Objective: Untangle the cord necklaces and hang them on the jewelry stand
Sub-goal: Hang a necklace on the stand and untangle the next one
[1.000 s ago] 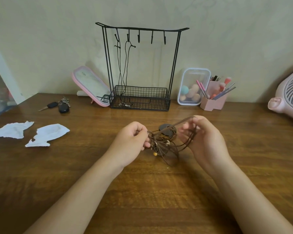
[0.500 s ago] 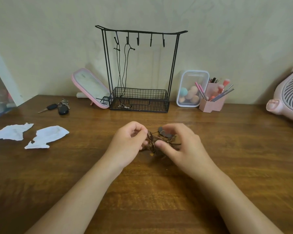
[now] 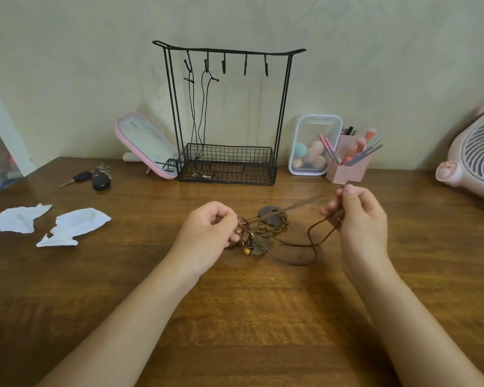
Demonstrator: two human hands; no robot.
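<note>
A tangle of brown cord necklaces [image 3: 266, 233] with a round dark pendant and small beads lies between my hands on the wooden table [image 3: 235, 317]. My left hand [image 3: 207, 233] pinches the knotted end of the cords. To the right, my right hand [image 3: 361, 222] grips a loop of brown cord and holds it raised off the table. The black wire jewelry stand [image 3: 227, 115] is against the wall behind them. Two black cord necklaces [image 3: 199, 113] hang from its two leftmost hooks into its basket.
A pink-framed mirror [image 3: 146, 143] leans left of the stand. Car keys [image 3: 95, 177] and two torn white papers [image 3: 73, 224] lie at the left. A clear box of sponges [image 3: 313, 146] and a pink brush holder [image 3: 349, 163] stand right of the stand. A pink fan [image 3: 475, 157] is at the far right.
My right hand has moved right, away from the tangle, drawing a cord loop out with it. My left hand stays at the knot.
</note>
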